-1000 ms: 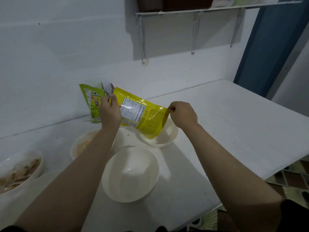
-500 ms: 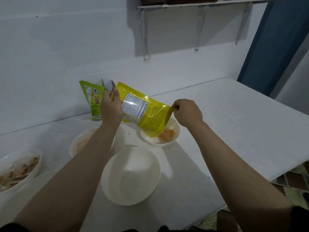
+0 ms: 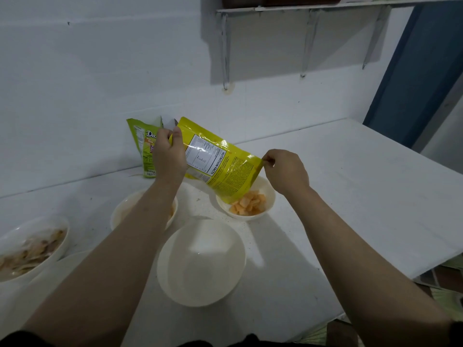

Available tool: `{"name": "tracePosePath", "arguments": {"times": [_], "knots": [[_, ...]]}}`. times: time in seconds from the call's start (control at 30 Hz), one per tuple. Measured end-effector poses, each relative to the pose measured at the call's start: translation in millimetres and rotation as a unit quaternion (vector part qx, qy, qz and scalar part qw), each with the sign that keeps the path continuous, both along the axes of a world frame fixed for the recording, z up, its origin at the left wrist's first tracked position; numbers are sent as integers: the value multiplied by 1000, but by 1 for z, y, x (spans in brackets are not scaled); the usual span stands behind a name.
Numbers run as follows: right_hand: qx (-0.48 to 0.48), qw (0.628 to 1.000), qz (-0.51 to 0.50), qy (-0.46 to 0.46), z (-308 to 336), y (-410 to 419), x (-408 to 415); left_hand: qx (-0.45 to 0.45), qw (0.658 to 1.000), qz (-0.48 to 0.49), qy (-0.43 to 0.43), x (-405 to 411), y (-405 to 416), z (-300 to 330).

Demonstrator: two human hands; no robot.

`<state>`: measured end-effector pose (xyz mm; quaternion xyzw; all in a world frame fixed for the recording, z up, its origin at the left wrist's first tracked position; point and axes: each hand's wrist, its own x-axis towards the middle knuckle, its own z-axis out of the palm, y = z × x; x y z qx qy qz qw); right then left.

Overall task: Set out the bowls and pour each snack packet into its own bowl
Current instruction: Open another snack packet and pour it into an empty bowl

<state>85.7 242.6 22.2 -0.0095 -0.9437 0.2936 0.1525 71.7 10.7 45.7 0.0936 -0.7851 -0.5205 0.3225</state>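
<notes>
The yellow packet (image 3: 220, 166) hangs tilted over the far right bowl (image 3: 268, 206), orange snack pieces (image 3: 249, 205) heaped inside. The left hand (image 3: 169, 156) grips its upper end; the right hand (image 3: 285, 171) has fingers pinching its lower corner. An empty bowl (image 3: 201, 261) sits nearer on the worktop (image 3: 363, 196).

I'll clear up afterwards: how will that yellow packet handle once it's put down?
Probably floppy: the yellow packet creases and sags between the left hand and right hand. Likely light, since its snacks are spilling into the small bowl. The glossy film may be slippery.
</notes>
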Motion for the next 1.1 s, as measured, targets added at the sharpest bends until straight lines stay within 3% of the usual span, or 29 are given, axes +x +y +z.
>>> {"name": "tracePosePath", "arguments": {"times": [0.73,1.1], "knots": [[-35,998,-13,59,-12,-10,14,0,1000,-10,13,11,-3,5],[-38,998,-19,43,-8,-7,16,-23,1000,-7,14,14,-1,11]]}}
